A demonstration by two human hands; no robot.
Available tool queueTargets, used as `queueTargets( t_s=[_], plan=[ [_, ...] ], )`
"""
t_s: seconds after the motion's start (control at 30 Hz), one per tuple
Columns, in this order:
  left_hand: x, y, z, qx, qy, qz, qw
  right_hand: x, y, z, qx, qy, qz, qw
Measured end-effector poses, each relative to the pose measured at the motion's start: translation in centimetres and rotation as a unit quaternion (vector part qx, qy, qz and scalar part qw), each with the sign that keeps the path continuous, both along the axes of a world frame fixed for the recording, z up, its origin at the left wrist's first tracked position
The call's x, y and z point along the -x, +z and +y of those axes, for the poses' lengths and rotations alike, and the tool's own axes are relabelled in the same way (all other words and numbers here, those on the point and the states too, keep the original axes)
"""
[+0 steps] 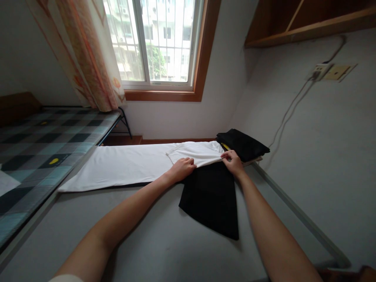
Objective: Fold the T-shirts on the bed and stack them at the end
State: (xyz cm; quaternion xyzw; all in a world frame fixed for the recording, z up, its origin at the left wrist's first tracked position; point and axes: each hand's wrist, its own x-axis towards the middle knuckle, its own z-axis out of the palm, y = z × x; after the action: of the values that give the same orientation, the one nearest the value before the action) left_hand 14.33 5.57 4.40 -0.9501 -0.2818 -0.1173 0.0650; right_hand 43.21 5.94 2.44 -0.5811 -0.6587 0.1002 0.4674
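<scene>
A black-and-white shirt (pixel 132 164) lies across the grey tabletop (pixel 158 235), its long white part stretching left to the table's edge. From its right end a black, sleeve-shaped part (pixel 211 196) spreads toward me. My left hand (pixel 182 169) rests on the white cloth's near edge with its fingers curled onto the fabric. At the right end, my right hand (pixel 233 161) pinches the white edge between thumb and fingers. Just behind that hand sits a folded black cloth pile (pixel 242 143), with a small yellow item (pixel 225 146) poking out beside it.
To the left is a bed with a checked mattress (pixel 49 141), and a white piece (pixel 7 182) lies on it. A barred window (pixel 158 43) with a flowered curtain (pixel 85 55) is ahead. A wooden shelf (pixel 311 27) and a socket (pixel 321 72) with a hanging cable are on the right wall.
</scene>
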Motion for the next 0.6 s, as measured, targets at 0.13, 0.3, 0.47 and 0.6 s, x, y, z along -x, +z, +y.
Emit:
queueTargets(
  t_s=[0.13, 0.3, 0.47, 0.6],
  plan=[
    [0.2, -0.4, 0.3, 0.039, 0.000, -0.046, 0.998, -0.1, 0.5, -0.2, 0.005, -0.013, -0.018, 1.000],
    [0.4, -1.2, 0.7, 0.069, -0.003, -0.100, 0.993, -0.3, 0.4, -0.3, 0.015, -0.017, -0.059, 0.998],
    [0.4, -1.5, 0.6, 0.041, -0.011, -0.105, 0.994, 0.8, 0.9, -0.7, -0.024, -0.055, -0.153, 0.986],
    [0.3, -1.7, 0.4, 0.036, -0.018, -0.103, 0.994, 4.3, 2.0, -1.1, -0.049, 0.012, -0.206, 0.977]
  ],
)
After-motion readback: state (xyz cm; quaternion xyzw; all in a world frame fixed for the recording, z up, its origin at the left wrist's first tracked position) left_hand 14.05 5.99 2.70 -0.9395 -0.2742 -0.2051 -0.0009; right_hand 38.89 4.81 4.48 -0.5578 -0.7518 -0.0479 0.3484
